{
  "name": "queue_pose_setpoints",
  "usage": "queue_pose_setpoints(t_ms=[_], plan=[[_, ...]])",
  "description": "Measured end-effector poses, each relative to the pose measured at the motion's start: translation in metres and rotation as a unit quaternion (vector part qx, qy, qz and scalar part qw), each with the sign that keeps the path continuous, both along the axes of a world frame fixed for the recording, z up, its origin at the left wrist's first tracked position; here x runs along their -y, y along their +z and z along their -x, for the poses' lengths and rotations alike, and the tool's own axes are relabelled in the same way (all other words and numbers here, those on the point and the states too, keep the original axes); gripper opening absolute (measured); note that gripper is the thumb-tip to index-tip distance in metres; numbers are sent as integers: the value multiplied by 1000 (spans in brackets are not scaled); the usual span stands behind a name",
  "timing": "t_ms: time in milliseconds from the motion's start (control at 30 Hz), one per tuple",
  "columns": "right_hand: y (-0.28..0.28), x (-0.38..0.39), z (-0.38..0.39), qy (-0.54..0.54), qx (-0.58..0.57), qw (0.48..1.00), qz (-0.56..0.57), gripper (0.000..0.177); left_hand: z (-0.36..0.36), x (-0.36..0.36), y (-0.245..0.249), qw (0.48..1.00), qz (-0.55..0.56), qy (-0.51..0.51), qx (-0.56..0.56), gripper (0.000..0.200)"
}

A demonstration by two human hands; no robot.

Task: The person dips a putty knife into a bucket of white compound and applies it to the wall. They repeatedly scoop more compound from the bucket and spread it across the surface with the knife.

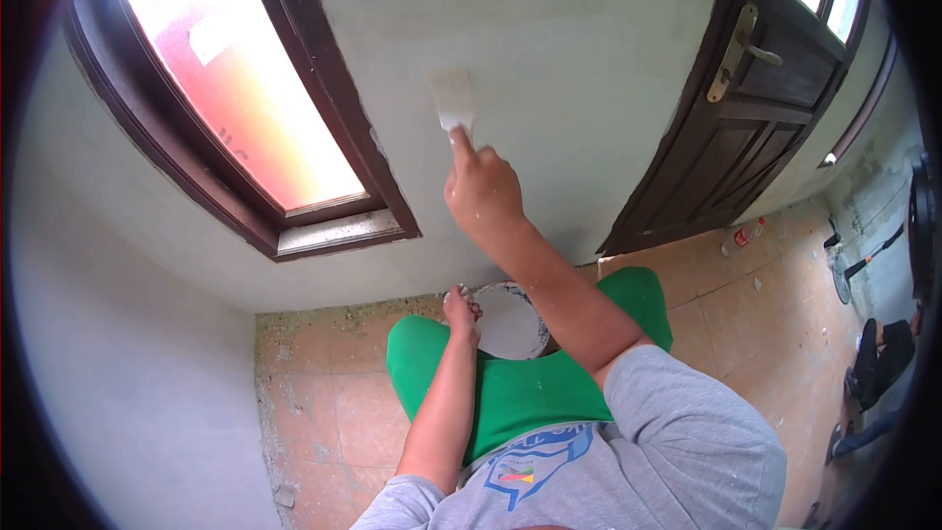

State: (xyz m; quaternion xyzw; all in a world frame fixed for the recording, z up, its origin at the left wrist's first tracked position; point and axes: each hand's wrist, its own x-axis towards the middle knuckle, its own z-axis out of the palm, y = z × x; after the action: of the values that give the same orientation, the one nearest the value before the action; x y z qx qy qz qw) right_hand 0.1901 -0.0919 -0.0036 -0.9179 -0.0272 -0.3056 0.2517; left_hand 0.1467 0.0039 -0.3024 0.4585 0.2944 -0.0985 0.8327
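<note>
My right hand [484, 188] is raised to the pale wall [549, 69], closed around the handle of a flat paintbrush [453, 96]. The brush's wide beige end points up and lies against or very near the wall surface. Lower down, my left hand [460, 311] is closed beside the left rim of a round bucket [511, 322]. Its fingers are curled and smeared with white; whatever they hold is too small to make out. White paint or a similar coating is in the bucket, which stands on the floor between my green-clad knees, partly hidden by my right forearm.
A dark-framed window [392, 226] is on the left, and a dark wooden door [731, 152] with a metal handle is on the right. Splatters mark the tiled floor [334, 412]. A red-labelled bottle [749, 233] lies near the door. Another person's feet [868, 363] show at far right.
</note>
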Motion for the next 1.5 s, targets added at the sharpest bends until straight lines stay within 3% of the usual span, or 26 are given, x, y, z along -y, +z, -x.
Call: queue_pose_setpoints(t_ms=[67, 200, 300, 467, 600, 667, 800, 900, 967, 1100, 1200, 1367, 1500], plan=[[-14, 4, 7, 14, -83, 996, 22, 44, -3, -3, -2, 1000, 4, 7, -2, 18], [-31, 13, 17, 25, -102, 994, -12, 43, -4, -4, -7, 1000, 21, 2, -2, 17], [-21, 15, 26, 39, -74, 996, -30, 39, -3, -3, -11, 999, 33, -13, 4, 17], [18, 24, 14, 25, 136, 988, -72, 38, -2, -5, -11, 1000, 30, -9, 2, 18], [9, 38, -6, 5, 130, 991, -13, 41, -2, -7, -10, 1000, 22, -5, -6, 18], [-11, 41, -3, -12, -24, 1000, 15, 43, -2, -7, -9, 1000, 23, -5, -5, 19], [-47, 49, 16, -11, -94, 996, 0, 48, 0, -3, -7, 1000, 29, -3, -10, 20], [-48, 58, 25, 3, -61, 997, -38, 45, 1, 0, -7, 1000, 15, -13, -18, 21], [-29, 68, 25, -21, 79, 996, -41, 39, 2, 0, -9, 1000, 11, -20, -14, 22], [19, 93, 7, -14, 192, 980, -57, 35, 0, 1, -14, 1000, 0, -27, -16, 22], [23, 104, -2, -32, 103, 994, -26, 41, -2, 3, -15, 999, -5, -32, -24, 22], [-33, 106, 13, -55, -87, 995, 10, 53, -5, 10, -15, 999, -8, -31, -26, 19], [-43, 110, 26, -50, -107, 992, -46, 53, -2, 13, -11, 998, -14, -38, -42, 17]])
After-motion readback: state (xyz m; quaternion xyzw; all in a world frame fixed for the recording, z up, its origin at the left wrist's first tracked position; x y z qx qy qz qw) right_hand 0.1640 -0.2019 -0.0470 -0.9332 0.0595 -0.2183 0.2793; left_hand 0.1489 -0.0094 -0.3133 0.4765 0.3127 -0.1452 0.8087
